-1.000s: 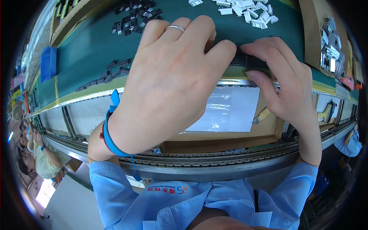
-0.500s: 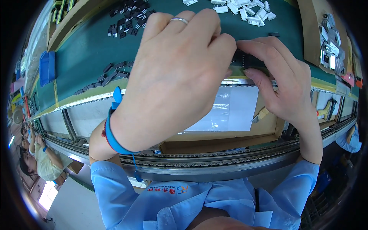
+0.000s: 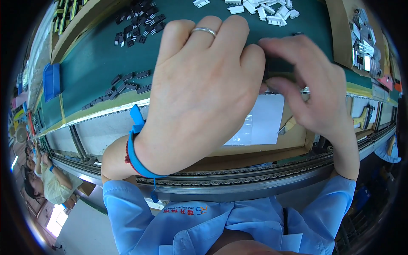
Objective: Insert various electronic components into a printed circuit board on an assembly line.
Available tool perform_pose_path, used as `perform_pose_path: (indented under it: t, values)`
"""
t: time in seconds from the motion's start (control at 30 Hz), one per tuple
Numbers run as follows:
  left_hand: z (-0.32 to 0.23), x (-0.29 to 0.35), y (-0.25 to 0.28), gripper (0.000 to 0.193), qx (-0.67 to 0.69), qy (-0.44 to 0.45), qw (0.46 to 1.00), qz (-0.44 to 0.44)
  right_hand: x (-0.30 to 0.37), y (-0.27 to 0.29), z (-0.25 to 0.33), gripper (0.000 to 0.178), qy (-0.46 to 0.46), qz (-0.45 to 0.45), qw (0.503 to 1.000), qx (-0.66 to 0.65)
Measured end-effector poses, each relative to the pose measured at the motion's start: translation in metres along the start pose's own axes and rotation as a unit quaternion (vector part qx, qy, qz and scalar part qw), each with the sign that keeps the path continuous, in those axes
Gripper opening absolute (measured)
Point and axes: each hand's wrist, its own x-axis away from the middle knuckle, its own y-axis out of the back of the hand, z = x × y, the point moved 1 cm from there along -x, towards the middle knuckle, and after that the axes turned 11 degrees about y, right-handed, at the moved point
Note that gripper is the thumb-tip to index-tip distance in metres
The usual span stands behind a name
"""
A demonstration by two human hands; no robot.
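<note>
Step in hand looks like two-handed fingertip work on a dark piece [image 3: 266, 70] between your left hand [image 3: 202, 93] and right hand [image 3: 312, 80]; loose chips [image 3: 143, 74] lie left of them. Right thumb and forefinger curve apart around it, contact unclear; left fingertips hidden, hold undetermined. Next move probably calls for light, steady alignment.

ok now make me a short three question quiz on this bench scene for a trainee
1. Short answer: which hand wears the silver ring?
2. True or false: the blue tray lies to the left of the loose black chips.
3. Fill in the blank: the white parts lie on a ____ work surface.

Key: 1. the left hand; 2. true; 3. green.
</note>
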Motion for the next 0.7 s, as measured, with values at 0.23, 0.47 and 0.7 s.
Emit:
perform_pose_path:
  t: [0.23, 0.47, 0.7]
  values:
    - [0.012, -0.004, -0.010, 0.029, 0.031, -0.049, 0.997, 0.042, 0.007, 0.009, -0.018, 0.049, -0.067, 0.008, 0.998, 0.006]
    - [0.012, -0.004, -0.006, 0.029, 0.021, -0.042, 0.998, 0.040, 0.007, -0.006, -0.021, 0.054, -0.008, -0.004, 0.999, 0.034]
    - [-0.002, -0.008, -0.019, 0.030, 0.073, -0.040, 0.996, 0.018, 0.010, -0.004, -0.025, 0.055, 0.019, -0.008, 0.999, 0.025]
